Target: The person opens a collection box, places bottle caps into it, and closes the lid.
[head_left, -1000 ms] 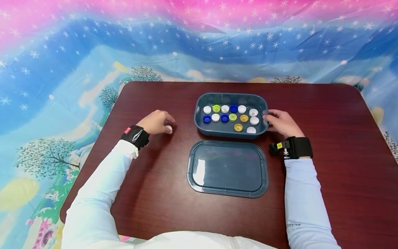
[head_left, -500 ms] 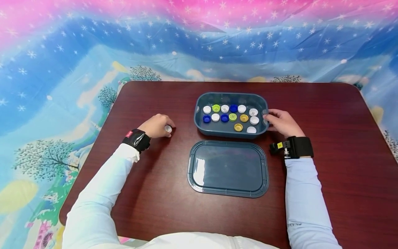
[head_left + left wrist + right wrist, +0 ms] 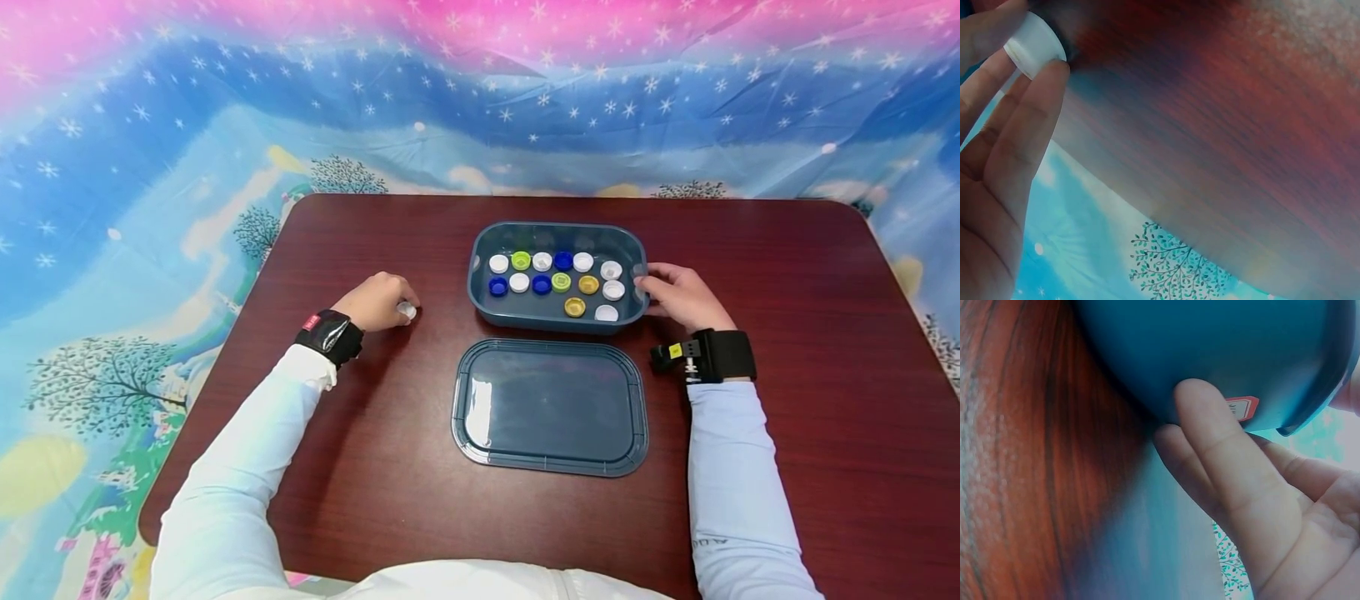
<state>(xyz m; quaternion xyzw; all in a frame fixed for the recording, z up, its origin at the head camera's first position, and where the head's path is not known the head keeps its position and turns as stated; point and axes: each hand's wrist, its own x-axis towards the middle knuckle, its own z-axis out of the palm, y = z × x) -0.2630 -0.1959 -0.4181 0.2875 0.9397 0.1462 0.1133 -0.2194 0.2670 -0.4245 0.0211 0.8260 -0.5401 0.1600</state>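
Left of the box, over the brown table, my left hand [image 3: 377, 302] pinches a white bottle cap [image 3: 1035, 45] between thumb and fingertips. The dark blue-grey plastic box [image 3: 517, 317] sits at the table's middle. In it lie several bottle caps: white, dark blue, yellow-green and gold, roughly in rows across its floor. At the box's right end, my right hand [image 3: 684, 297] grips the wall, thumb at the rim. The right wrist view shows fingers [image 3: 1229, 450] pressed along the outer wall beside a small red-edged label [image 3: 1244, 408].
The box's lid [image 3: 551, 408] lies flat on the table [image 3: 810, 333], just in front of the box. A printed cloth [image 3: 450, 92] with snowflakes and trees hangs behind and to the left of the table.
My left hand has turned the white bottle cap between its fingers while staying nearly in place. The right hand and the box have not visibly moved.
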